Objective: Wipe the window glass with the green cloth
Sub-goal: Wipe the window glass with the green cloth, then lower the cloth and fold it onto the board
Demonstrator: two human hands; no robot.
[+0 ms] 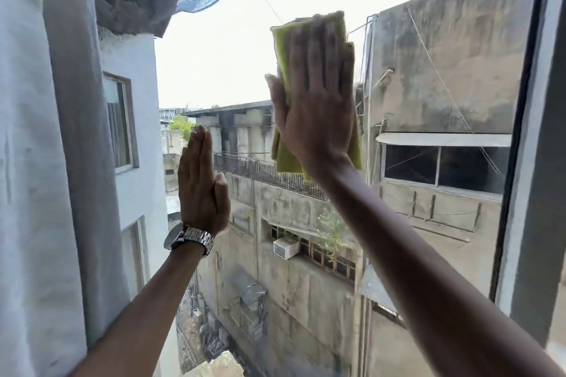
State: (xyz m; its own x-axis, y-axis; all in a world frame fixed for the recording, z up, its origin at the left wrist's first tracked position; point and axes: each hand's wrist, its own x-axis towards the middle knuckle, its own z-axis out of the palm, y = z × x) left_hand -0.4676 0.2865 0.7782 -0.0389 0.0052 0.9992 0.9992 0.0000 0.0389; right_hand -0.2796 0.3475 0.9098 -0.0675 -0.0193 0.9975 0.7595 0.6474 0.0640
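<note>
The window glass (306, 254) fills the middle of the head view, with weathered buildings and sky behind it. My right hand (315, 101) lies flat on the upper part of the pane, palm pressing the folded green cloth (283, 49) against the glass. The cloth shows above my fingertips and below my wrist. My left hand (200, 184) rests flat on the glass lower and to the left, fingers together and pointing up, holding nothing. A metal watch sits on that wrist.
A pale grey curtain (46, 162) hangs along the left side of the pane. The dark window frame (526, 162) runs down the right edge.
</note>
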